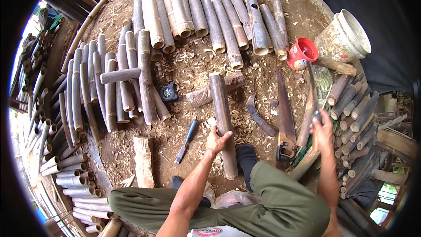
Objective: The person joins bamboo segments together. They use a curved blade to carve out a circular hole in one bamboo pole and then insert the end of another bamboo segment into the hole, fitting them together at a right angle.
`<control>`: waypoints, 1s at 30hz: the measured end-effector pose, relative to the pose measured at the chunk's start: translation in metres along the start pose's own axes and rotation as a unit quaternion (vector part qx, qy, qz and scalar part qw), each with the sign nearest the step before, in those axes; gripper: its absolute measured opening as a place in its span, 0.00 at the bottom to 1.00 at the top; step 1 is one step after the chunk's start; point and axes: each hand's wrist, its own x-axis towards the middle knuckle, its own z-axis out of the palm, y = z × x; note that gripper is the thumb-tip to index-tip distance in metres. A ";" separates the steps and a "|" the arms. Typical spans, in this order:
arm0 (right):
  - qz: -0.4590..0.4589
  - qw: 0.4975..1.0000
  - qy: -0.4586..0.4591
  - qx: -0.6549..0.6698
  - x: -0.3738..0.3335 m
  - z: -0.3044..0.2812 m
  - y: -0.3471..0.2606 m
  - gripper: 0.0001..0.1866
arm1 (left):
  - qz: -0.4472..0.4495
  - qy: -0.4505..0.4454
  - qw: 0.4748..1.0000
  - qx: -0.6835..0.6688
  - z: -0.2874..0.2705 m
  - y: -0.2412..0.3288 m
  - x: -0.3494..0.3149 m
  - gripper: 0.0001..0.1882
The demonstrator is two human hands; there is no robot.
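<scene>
Bamboo section (222, 123) lies on dirt floor (184, 72), propped across wood block (199, 94), long axis running away from person. Stiff, hard, fairly light, smooth-skinned; hold mid-length. Left hand (217, 140) wraps near end, grip closed round it. Right hand (322, 129) grip closed on dark tool handle (313, 101), probably knife.

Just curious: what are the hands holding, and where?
Left hand grips the grey-brown bamboo tube mid-length. Right hand grips a long blade's handle.
</scene>
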 end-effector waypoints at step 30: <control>-0.206 0.972 -0.106 -0.049 -0.128 0.180 0.012 0.46 | 0.076 -0.020 0.965 -0.252 0.030 0.086 -0.056 0.30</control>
